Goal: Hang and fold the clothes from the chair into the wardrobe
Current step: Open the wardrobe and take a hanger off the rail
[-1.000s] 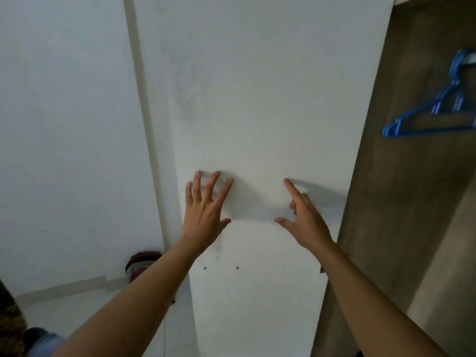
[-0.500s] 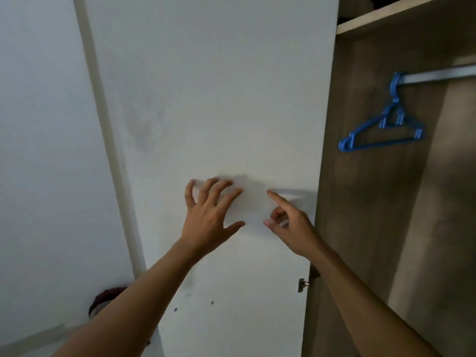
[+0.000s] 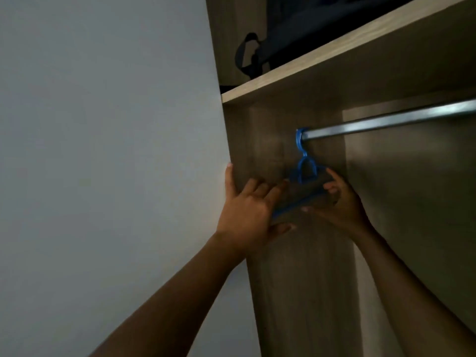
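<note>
A blue plastic hanger (image 3: 300, 168) hangs by its hook from the left end of the metal rail (image 3: 386, 121) inside the open wardrobe (image 3: 296, 292). My right hand (image 3: 340, 204) curls around the hanger's right side, thumb under its lower bar and fingers over the top. My left hand (image 3: 248, 211) is spread with fingers apart in front of the hanger's left end, and its little finger rests on the edge of the white door (image 3: 116, 150). No clothes or chair are in view.
A wooden shelf (image 3: 334, 61) runs above the rail, and a dark bag with a strap (image 3: 304, 29) lies on it. The rest of the rail to the right is bare. The white door fills the left half of the view.
My view swung up and to the right, from the white door into the wardrobe. Both hands left the door face and rose to the blue hanger; the right hand closed around it.
</note>
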